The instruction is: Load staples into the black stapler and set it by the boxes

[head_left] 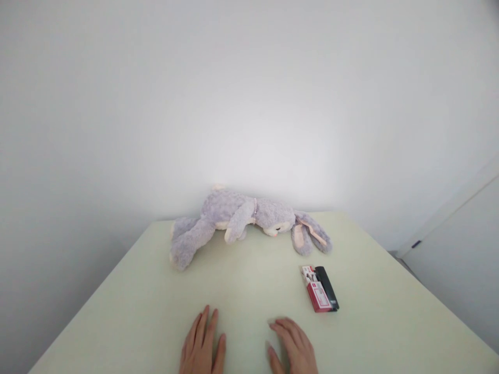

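Fuzzy plush cloth rabbit toy (241, 218), smooth matt table (156, 301), printed card box (316, 291), glossy black plastic case (328, 288)

We look down at a pale table (136, 311) where our left hand (202, 345) and right hand (292, 348) lie flat, palms down, empty, slightly apart. Just beyond the right hand rests a red and black box (319, 289). A grey plush bunny (241, 218) lies on its side along the far edge, against a white wall (249, 93)
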Motion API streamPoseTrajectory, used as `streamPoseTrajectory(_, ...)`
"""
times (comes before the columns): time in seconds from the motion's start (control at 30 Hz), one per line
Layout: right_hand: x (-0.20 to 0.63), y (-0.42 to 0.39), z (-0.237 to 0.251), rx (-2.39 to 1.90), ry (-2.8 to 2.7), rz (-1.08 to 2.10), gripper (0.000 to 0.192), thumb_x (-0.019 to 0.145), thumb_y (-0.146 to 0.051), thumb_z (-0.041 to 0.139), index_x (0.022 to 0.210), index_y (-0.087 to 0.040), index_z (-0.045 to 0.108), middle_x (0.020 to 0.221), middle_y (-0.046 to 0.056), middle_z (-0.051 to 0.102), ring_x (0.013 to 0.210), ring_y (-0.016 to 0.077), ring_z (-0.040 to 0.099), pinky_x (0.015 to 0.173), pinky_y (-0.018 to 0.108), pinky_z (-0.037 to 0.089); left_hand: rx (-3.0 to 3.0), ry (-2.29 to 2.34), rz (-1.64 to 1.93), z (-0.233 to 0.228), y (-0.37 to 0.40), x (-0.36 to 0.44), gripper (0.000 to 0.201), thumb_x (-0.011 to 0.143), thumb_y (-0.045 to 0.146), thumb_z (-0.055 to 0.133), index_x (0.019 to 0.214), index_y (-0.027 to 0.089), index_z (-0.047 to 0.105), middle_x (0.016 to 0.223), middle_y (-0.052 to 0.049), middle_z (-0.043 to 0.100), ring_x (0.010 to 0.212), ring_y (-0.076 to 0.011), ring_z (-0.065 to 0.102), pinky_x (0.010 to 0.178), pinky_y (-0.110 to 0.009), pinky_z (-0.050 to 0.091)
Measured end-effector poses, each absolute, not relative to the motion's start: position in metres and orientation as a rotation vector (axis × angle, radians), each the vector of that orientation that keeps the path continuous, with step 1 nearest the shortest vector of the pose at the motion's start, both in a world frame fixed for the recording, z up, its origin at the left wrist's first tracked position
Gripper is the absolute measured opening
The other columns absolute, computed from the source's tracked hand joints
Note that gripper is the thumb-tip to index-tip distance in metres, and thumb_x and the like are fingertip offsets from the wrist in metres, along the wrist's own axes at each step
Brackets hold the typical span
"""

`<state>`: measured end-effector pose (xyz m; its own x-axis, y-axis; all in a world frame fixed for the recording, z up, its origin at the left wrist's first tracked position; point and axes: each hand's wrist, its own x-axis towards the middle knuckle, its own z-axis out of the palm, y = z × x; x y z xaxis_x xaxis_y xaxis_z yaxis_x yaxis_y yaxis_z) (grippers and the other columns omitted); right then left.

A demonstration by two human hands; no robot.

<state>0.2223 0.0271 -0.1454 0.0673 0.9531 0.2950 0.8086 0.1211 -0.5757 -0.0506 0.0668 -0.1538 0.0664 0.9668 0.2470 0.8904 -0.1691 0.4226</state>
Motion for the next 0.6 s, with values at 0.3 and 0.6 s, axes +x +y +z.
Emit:
streamPoseTrajectory(0.3,0.199,0.051,-0.134,-1.751,-2.108,0.242,0.074,0.094,-0.034,0.053,0.160,-0.042,0.019,0.164,-0.003,0.025,0.150,0.0369,0.033,0.118,0.067,0.033,2.280,2.016,0.380,-0.127,0.073,-0.035,0.062,0.101,0.049,0.035,0.160,0.031,0.024,0.168,0.000,0.021,0.156,-0.0285,0.023,0.125,-0.060,0.020)
streamPoseTrajectory(0.6,0.199,0.054,-0.150,-1.758,-2.140,0.196,0.076,0.097,-0.037,0.050,0.159,-0.046,0.007,0.164,-0.003,0.024,0.149,0.0379,0.034,0.116,0.071,0.034,2.258,1.993,0.409,-0.130,0.076,-0.038,0.062,0.100,0.049,0.037,0.159,0.033,0.025,0.167,0.001,0.024,0.155,-0.0286,0.025,0.125,-0.059,0.021)
